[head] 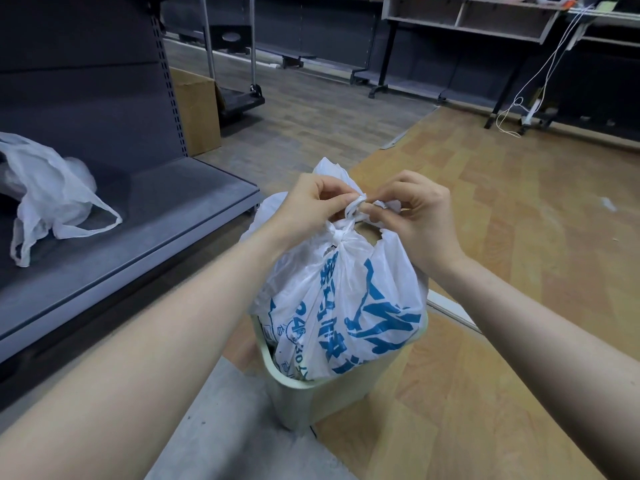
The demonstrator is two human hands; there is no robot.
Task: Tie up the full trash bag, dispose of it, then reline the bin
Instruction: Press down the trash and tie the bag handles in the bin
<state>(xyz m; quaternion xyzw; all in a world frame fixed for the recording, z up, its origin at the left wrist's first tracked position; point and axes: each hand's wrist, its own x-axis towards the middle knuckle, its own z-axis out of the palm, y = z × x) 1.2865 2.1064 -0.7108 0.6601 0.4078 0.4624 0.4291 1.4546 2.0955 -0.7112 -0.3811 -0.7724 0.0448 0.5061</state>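
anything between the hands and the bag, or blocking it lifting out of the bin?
Nothing visible. Left hand and right hand already pinch the handles above the knot of the trash bag; above the bin is open.

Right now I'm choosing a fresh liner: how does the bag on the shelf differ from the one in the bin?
The shelf bag is plain, limp and untied; the bin bag carries blue print, bulges full, and its handles are pinched by the left hand and right hand. Both are white handled plastic.
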